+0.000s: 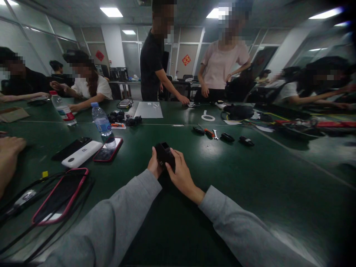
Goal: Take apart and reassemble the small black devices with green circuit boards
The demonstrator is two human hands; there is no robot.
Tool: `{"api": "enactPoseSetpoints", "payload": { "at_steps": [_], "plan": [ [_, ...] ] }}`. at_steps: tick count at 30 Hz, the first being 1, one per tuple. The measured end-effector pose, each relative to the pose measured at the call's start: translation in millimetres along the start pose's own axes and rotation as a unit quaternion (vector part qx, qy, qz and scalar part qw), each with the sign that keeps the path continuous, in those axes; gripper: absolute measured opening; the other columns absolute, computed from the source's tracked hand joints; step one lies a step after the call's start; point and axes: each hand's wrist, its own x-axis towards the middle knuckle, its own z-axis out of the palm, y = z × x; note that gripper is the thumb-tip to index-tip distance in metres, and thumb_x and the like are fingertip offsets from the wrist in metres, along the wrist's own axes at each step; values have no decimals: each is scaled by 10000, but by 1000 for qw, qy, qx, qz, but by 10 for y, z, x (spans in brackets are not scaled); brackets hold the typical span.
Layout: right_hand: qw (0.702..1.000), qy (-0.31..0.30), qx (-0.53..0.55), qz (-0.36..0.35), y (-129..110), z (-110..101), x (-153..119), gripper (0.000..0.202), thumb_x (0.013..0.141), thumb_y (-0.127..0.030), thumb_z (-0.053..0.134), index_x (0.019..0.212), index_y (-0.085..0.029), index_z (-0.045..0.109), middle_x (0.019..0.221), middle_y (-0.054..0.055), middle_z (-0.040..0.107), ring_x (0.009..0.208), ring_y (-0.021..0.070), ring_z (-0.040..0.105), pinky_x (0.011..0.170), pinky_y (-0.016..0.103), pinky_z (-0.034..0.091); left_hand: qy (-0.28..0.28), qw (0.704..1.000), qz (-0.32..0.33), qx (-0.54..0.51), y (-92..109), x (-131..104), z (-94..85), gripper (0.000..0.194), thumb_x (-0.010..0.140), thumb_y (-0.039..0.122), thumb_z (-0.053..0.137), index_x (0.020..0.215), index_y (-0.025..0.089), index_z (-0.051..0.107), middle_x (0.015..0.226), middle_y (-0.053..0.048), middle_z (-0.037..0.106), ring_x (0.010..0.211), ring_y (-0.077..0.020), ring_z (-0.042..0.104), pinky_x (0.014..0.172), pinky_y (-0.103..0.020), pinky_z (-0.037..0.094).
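Note:
Just above the green table, both hands hold a small black box-shaped device (163,152), tilted, with a darker rectangular patch on its upper end. My left hand (154,165) grips its left side, with the thumb along the edge. From the right, my right hand (182,174) closes on it, thumb on the near face and fingers over the far edge. The exact kind of device is too dark to make out. To the left of the hands lies a phone in a red case (108,149), beside a white power bank (82,154).
A larger pink-cased phone (61,196) lies among black cables at near left. Two water bottles (101,119) stand beyond. Ahead right are a wrench (215,134), black pieces (227,137) and a white ring (208,117). Another person's hand (11,155) rests at the left edge; others sit or stand around.

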Motion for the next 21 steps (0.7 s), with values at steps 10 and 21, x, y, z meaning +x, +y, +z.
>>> {"api": "enactPoseSetpoints", "payload": {
  "at_steps": [10,21],
  "plan": [
    [861,18,416,291,492,-231,319,385,856,-421,475,1138,-160,504,1087,106,576,966,245,576,810,428,520,95,995,-31,-11,142,-9,-59,494,758,628,489,1015,210,544,834,-39,631,751,-180,636,727,-381,515],
    [830,-75,468,293,696,-254,319,375,821,-480,573,984,-143,551,934,79,623,848,198,622,817,350,515,50,998,-47,1,150,27,-107,514,751,638,489,964,177,566,785,-48,638,695,-179,643,657,-330,516]
  ]
}}
